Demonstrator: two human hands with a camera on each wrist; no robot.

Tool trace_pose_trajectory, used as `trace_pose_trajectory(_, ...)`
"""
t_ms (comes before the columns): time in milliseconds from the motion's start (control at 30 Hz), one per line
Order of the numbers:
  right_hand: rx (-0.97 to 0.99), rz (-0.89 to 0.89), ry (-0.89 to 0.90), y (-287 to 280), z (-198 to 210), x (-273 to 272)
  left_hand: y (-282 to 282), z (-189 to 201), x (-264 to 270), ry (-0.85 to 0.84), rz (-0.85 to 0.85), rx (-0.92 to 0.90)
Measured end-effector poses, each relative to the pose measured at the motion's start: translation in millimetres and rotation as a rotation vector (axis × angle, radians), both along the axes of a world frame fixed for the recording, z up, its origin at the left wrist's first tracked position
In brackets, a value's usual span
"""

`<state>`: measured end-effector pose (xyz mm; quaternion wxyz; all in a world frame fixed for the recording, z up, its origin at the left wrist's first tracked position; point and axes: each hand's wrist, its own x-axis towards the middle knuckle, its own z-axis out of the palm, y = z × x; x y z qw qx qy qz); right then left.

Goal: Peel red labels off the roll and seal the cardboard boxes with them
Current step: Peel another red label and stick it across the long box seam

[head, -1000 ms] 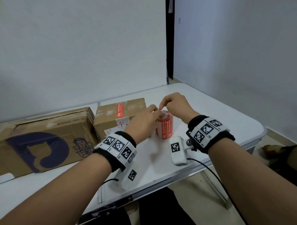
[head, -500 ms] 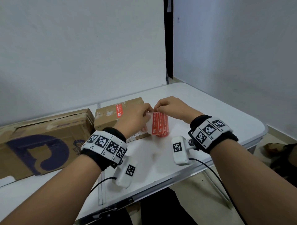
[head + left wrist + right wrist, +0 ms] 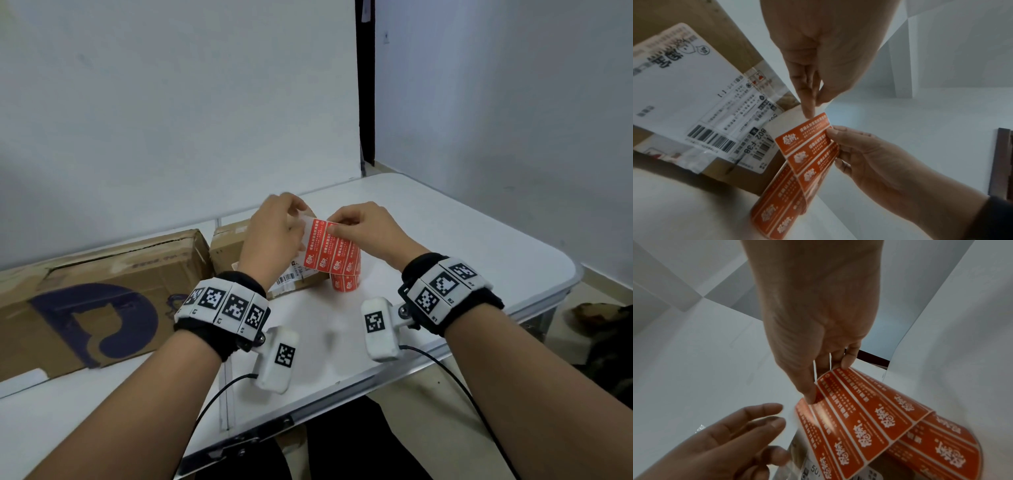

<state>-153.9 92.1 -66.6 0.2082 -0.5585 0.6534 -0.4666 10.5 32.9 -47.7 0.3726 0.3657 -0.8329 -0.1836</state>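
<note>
A roll of red labels point(image 3: 346, 282) stands on the white table point(image 3: 445, 260), just right of a small cardboard box point(image 3: 226, 248) that bears a shipping label point(image 3: 684, 81). A strip of labels point(image 3: 334, 251) rises from the roll. My right hand point(image 3: 334, 229) pinches the strip's top edge, its thumb point(image 3: 810, 394) on a label corner. My left hand point(image 3: 301, 222) is at the strip's free end and pinches the white backing paper there; it is blurred. A large cardboard box point(image 3: 102, 291) with a purple print lies to the left.
The table's front edge point(image 3: 376, 377) runs under my wrists and its rounded corner is at the right. Walls close in behind and to the right, with a dark gap point(image 3: 365, 85) between them. Something brown lies on the floor point(image 3: 596, 313) at the right.
Both hands have risen from the top of the roll and drawn a strip of labels up off it. The roll still stands on the table.
</note>
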Motion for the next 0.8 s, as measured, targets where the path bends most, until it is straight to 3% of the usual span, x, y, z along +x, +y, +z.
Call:
trace_pose_trajectory(67,-0.006,-0.005,-0.019,-1,-2,1,2,-2,1,0.057,0.011,-0.067)
trace_pose_trajectory(233,-0.012,-0.034,-0.084,-3,-4,6,7,-8,-5,-0.013,-0.018,0.093)
trace_pose_trajectory(800,-0.001,-0.007,-0.114,-2,3,17,10,-12,-9,-0.017,0.074,0.051)
